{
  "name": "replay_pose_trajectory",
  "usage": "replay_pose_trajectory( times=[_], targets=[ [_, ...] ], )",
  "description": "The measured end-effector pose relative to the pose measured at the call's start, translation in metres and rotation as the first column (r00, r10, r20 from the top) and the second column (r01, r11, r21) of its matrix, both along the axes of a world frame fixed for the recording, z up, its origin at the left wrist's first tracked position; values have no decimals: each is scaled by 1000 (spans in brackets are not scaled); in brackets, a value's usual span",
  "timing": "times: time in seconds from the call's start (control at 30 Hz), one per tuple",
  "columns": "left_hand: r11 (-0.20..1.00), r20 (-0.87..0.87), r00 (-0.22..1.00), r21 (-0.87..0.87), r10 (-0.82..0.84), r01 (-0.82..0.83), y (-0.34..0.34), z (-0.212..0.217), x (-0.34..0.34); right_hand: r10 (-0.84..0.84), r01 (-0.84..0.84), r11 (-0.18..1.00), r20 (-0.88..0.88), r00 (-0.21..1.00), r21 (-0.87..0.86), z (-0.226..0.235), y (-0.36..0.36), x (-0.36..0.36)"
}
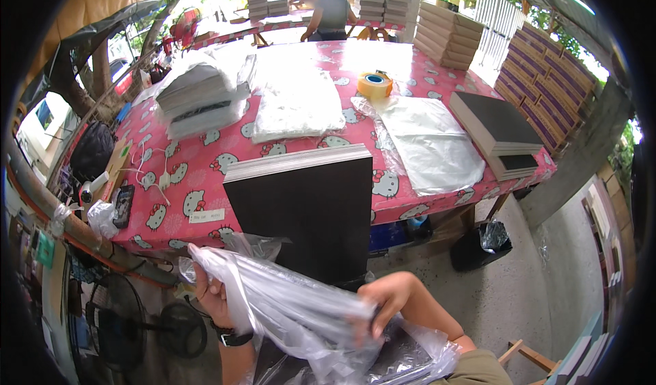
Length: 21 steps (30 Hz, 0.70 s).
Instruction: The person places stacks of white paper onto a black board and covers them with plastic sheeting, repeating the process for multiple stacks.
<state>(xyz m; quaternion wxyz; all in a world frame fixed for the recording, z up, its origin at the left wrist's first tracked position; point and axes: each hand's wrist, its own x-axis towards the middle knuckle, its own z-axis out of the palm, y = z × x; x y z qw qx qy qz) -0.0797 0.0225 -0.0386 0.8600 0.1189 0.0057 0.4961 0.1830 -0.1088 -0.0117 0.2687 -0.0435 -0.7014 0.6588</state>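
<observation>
My left hand [213, 295], a dark watch at its wrist, is closed on one end of a clear plastic bag [280, 296]. The bag stretches across to my right hand [391, 304], whose fingers are bent against its other side and partly smeared by motion. Just beyond the bag, a thick black-faced stack of thin boards or sheets [301, 207] with pale layered edges leans at the table's near edge; plastic covers its lower part. More clear plastic [427, 347] lies over a dark flat thing on my lap, mostly hidden.
The table [195, 156] has a pink cat-print cover. On it are a plastic-wrapped stack [198, 98], plastic bags [297, 108], white bags [434, 142], a tape roll [375, 84], black-topped stacks [495, 122] and a phone [124, 206]. A bin [480, 247] stands right; a person [333, 12] is far off.
</observation>
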Motion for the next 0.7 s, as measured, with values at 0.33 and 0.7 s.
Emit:
replay_pose_trajectory(
  times=[0.33, 0.7],
  targets=[
    [996, -23, 996, -24, 88, -89, -9, -3, 11, 114, -141, 988, -311, 944, -66, -15, 3, -2],
    [924, -135, 985, 379, 104, -46, 19, -126, -36, -894, 312, 394, -440, -89, -864, 10, -9, 35]
  ],
)
